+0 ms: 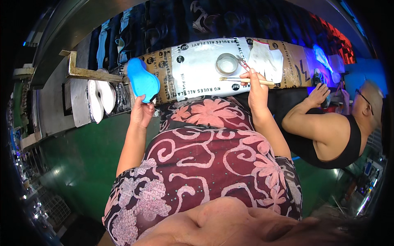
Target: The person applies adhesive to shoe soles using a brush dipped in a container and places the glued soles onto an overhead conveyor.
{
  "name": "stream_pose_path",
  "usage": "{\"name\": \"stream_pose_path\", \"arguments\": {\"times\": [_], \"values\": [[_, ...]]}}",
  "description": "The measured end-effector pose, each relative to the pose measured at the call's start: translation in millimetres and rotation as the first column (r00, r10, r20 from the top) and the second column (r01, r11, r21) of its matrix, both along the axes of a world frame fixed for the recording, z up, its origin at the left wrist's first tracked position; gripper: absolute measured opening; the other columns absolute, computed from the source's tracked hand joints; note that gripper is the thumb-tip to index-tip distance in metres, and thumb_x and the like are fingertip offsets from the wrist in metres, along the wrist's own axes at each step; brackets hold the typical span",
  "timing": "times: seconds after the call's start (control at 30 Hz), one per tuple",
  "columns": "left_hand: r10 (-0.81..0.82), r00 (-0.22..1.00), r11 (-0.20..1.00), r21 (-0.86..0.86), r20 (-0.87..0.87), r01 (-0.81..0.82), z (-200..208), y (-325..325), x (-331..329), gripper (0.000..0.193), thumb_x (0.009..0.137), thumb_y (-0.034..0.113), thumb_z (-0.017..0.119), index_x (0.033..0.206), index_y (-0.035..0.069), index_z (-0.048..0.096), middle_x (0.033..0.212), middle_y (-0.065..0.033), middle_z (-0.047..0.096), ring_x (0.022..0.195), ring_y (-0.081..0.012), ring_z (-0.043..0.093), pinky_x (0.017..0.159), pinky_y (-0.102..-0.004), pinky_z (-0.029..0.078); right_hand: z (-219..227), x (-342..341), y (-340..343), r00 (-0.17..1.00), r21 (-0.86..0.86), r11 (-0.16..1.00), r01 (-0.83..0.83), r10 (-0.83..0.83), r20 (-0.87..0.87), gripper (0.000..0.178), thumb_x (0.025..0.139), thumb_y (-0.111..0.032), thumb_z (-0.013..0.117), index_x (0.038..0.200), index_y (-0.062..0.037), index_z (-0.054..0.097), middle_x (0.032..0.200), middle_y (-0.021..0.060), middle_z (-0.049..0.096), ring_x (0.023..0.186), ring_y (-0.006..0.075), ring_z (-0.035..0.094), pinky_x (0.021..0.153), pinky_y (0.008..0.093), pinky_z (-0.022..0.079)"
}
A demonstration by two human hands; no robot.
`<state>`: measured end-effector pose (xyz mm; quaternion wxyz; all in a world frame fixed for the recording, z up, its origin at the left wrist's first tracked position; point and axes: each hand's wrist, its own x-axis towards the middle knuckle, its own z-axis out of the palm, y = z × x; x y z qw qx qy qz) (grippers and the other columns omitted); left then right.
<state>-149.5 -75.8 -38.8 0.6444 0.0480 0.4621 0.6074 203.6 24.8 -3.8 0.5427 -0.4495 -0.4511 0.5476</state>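
Note:
My left hand grips one end of a bright blue shoe sole, its thumb on the upper face. The sole is held over the left part of the bench, beside a metal bracket. In my right hand is a brush with a pale wooden handle, its bristles pointing left, just below a round cup. The cup stands on a white sheet. A slim red tool lies at the cup's right edge; its kind is unclear.
A pair of white soles lies left of the rusty metal bracket. White scraps and brown printed tape cover parts of the bench. A dark conveyor with shoe parts runs behind. Close on my right, a co-worker handles something under violet light.

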Motion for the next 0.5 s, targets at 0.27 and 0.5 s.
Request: {"name": "stream_pose_path", "arguments": {"times": [0.27, 0.5], "values": [[-0.035, 0.619, 0.974, 0.113, -0.785, 0.198, 54, 20, 73, 0.032, 0.081, 0.009, 0.058, 0.108, -0.003, 0.048, 0.095, -0.0096, 0.058, 0.08, -0.013, 0.056, 0.07, -0.0263, 0.048, 28, -8, -3, 0.998, 0.024, 0.999, -0.022, 0.021, 0.064, 0.036, 0.092, -0.026, 0.045, 0.076, 0.0038, 0.06, 0.067, 0.0082, 0.056, 0.062, 0.0126, 0.05, 0.062, 0.0238, 0.04], [-0.006, 0.529, 0.936, 0.182, -0.849, 0.301, 75, 40, 99, 0.037, 0.08, 0.01, 0.06, 0.111, -0.005, 0.047, 0.101, -0.0131, 0.058, 0.09, -0.0179, 0.057, 0.082, -0.0304, 0.044, 59, -31, -3, 0.941, 0.42, 0.88, -0.222, 0.079, 0.33, 0.029, 0.088, -0.015, 0.049, 0.068, 0.001, 0.061, 0.061, 0.0078, 0.058, 0.06, 0.0168, 0.053, 0.062, 0.0282, 0.041]]}}
